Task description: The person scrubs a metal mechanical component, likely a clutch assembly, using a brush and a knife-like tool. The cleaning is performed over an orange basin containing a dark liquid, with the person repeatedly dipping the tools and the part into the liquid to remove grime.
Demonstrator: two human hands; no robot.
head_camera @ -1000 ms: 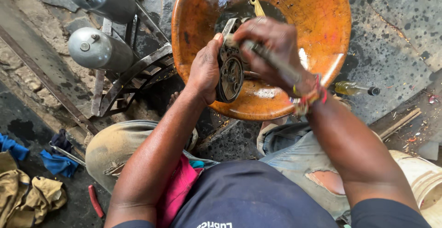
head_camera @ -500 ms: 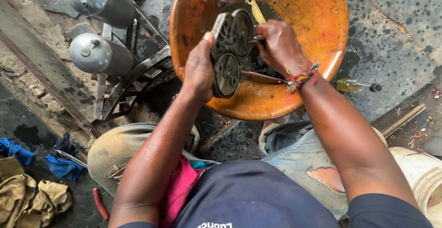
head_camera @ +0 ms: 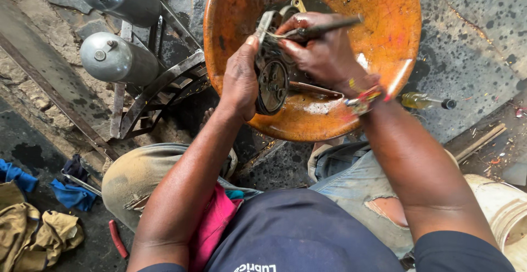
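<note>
A dark, greasy round metal machine part with a pulley-like disc face is held upright over the middle of a large round orange-rusted metal basin, just above the basin's wet bottom. The part is gripped at its left edge by the left hand, thumb up along the rim, fingers wrapped round the back; grip is pressed tight on the part. A thin dark metal rod-like tool is pinched in the right hand, fingers curled closed around it, its shaft sticking out to the right over the knuckles. The working tip is buried at the top of the part and cannot be made out. A second slim rod is seen lying under the right wrist, across the basin. A multicoloured beaded bracelet is worn on the right wrist.

Left of the basin, two grey metal cylinders are mounted on a dark steel frame. A small yellowish glass bottle with a dark cap lies on the stained concrete floor just right of the basin. Blue rags and a tan cloth are dumped lower left, a red-handled tool beside them. A white plastic bucket is cut off at the right edge
</note>
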